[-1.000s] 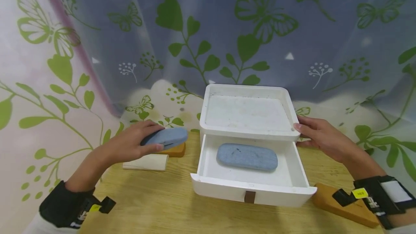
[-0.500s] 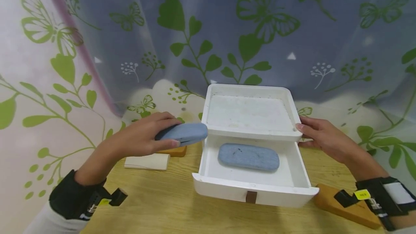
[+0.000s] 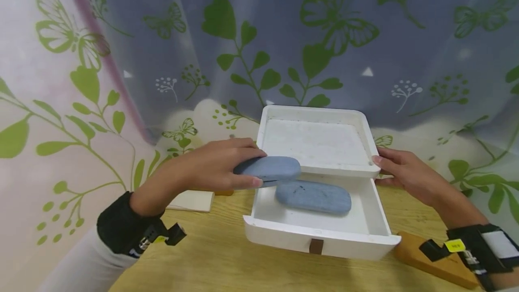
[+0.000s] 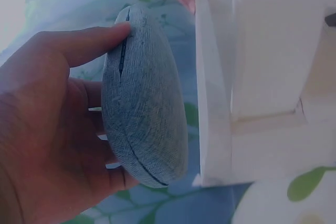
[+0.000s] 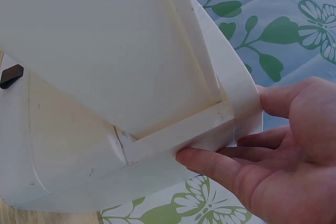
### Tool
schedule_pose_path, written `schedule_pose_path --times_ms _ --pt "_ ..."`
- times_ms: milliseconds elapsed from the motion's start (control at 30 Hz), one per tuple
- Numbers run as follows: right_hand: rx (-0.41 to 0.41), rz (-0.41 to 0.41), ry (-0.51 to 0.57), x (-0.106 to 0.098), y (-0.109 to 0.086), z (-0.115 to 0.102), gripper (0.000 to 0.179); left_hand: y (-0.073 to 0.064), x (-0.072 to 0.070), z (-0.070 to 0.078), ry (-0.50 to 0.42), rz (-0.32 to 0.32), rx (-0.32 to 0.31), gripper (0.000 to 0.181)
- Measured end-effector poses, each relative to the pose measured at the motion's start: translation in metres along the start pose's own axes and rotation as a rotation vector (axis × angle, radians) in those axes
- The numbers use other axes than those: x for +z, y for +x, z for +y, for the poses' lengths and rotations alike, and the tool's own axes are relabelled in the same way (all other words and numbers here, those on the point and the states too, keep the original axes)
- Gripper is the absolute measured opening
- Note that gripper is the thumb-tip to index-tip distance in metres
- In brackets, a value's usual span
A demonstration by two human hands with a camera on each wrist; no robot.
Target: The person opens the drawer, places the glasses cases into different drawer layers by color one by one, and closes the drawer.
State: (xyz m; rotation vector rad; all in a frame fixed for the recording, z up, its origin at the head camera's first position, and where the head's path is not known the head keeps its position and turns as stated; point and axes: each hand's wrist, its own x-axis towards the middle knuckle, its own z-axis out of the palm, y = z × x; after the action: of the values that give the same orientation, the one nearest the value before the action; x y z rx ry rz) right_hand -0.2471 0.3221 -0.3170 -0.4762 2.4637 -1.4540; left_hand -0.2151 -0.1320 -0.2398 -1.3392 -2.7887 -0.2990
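Observation:
My left hand (image 3: 215, 163) grips a blue fabric-covered glasses case (image 3: 279, 168), thumb on one side and fingers on the other. The case hangs above the left part of the pulled-out white drawer (image 3: 279, 234). A second blue glasses case (image 3: 320, 198) lies in that drawer, its upper left edge overlapped by the held one in the head view. With thumb and fingers, my right hand (image 3: 405, 175) holds the right side of the white drawer box (image 3: 316, 143), whose top forms a shallow tray. In the left wrist view, a dark seam runs along the held glasses case (image 4: 149, 98).
A brown leather tab (image 3: 316, 246) sits on the drawer front. An orange-brown case (image 3: 430, 256) lies right of the drawer, and a cream folded piece (image 3: 192, 201) and part of an orange item (image 3: 224, 192) lie left. A leaf-patterned curtain (image 3: 243, 21) stands behind.
My left hand has carried the blue glasses case rightward, from beside the drawer box to over the open drawer. The right hand keeps its hold on the box.

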Motion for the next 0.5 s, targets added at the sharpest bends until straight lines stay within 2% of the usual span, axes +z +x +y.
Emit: schedule_pose_path --times_ms 200,367,500 --pt "-0.012 -0.006 0.007 -0.001 -0.001 0.001 0.066 0.025 0.000 0.014 0.041 -0.072 0.060 0.057" --pt "-0.011 0.000 -0.001 -0.001 0.000 0.001 0.066 0.044 0.002 0.026 0.053 -0.159 0.029 0.059" --pt "-0.007 -0.002 0.005 -0.001 0.000 0.001 0.066 0.055 0.004 0.034 0.059 -0.206 0.031 0.059"
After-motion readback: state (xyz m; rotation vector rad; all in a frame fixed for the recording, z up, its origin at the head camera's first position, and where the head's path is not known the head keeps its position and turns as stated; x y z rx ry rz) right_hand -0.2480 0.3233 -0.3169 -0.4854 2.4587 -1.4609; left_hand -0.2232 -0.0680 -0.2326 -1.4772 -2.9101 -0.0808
